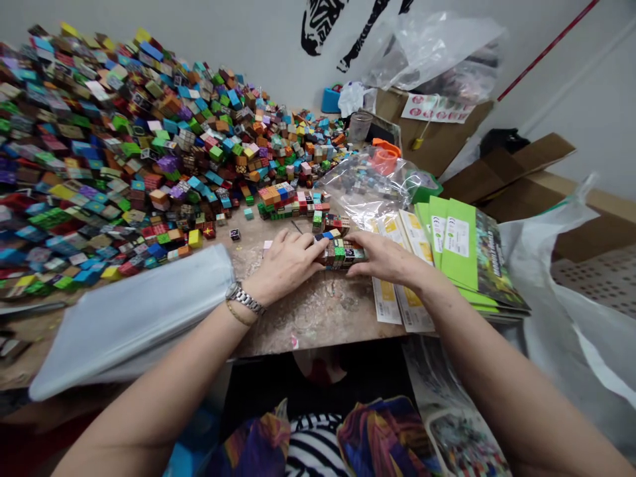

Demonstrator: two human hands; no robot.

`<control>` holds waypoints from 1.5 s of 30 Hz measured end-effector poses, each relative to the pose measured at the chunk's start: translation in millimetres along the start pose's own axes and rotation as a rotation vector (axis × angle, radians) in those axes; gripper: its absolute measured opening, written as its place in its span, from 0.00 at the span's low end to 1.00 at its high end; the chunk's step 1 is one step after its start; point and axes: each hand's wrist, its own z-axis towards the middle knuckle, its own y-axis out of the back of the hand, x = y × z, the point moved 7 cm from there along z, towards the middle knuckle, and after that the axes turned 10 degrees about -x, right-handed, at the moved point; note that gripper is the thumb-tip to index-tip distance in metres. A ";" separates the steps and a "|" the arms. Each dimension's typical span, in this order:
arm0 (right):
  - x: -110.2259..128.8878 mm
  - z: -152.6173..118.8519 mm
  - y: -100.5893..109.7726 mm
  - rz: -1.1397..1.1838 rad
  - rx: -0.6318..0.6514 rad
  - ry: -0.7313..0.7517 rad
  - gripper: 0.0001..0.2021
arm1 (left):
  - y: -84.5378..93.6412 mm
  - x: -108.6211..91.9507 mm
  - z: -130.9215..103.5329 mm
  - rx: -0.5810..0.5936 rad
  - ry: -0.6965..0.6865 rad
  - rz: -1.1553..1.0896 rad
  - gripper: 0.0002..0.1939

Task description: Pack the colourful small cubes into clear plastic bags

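Between my two hands, near the front of the table, is a compact group of small patterned cubes (342, 254). My left hand (285, 262), with a metal watch at its wrist, grips the group's left end with bent fingers. From the other side my right hand (381, 257) clasps the right end between thumb and fingers. Part of the group is hidden under the fingertips. Just behind it stands another neat block of cubes (283, 202), with a few loose ones beside it. A single dark cube (234, 234) lies left of my left hand.
A large heap of coloured cubes (149, 139) covers the table's back left. Clear plastic bags (144, 305) lie at front left. Printed sheets (390, 301) and green packaging cards (457, 245) are stacked right. Behind them are an open bag (365, 189) and cardboard boxes (536, 165).
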 end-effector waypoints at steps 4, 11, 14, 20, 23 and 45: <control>4.3 3.7 -0.7 -0.046 0.023 0.006 0.27 | -1.6 -2.5 8.4 0.054 0.023 -0.017 0.29; 6.6 6.8 -6.2 -0.059 0.011 0.003 0.27 | -7.4 -9.3 25.2 0.179 0.039 -0.038 0.29; 5.1 5.4 -8.3 -0.049 -0.032 0.023 0.29 | -9.2 -10.3 26.2 0.180 0.044 -0.055 0.27; 3.4 6.1 -13.7 -0.101 -0.068 0.063 0.23 | -11.7 -9.6 23.6 0.145 0.053 -0.071 0.22; 4.5 6.2 -14.2 -0.123 -0.066 0.067 0.21 | -12.7 -8.9 23.9 0.141 0.066 -0.079 0.20; -11.5 16.4 27.6 0.117 -0.073 -0.094 0.13 | 9.2 15.2 3.5 0.112 0.144 -0.149 0.23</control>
